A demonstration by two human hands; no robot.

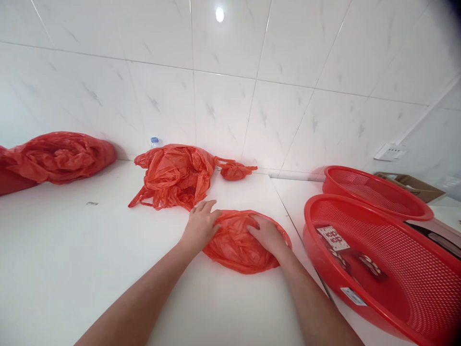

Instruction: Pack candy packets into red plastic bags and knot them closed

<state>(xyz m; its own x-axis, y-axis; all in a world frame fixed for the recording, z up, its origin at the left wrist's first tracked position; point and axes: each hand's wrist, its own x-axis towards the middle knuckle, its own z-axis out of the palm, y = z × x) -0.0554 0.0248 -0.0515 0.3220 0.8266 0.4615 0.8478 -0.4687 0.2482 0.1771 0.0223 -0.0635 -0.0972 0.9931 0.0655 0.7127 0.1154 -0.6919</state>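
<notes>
A thin red plastic bag [241, 245] lies in a rounded shape on the white table, between my two hands. My left hand [202, 223] is at the bag's left edge, its fingers stretched and apart. On the right part of the bag rests my right hand [268, 234], thumb and forefinger apart and slightly bent, not visibly gripping the plastic. What lies beneath the film is hard to make out. Just behind my left hand sits a crumpled heap of red plastic bags [176, 175]. A small knotted red bag [235, 170] lies beside that heap.
A large red mesh basket [311, 230] with several small packets inside stands on the right; another red basket [378, 192] and a cardboard box [421, 190] are behind. A big red bag bundle [68, 156] lies at far left. The tiled wall [223, 105] borders the white table [90, 259].
</notes>
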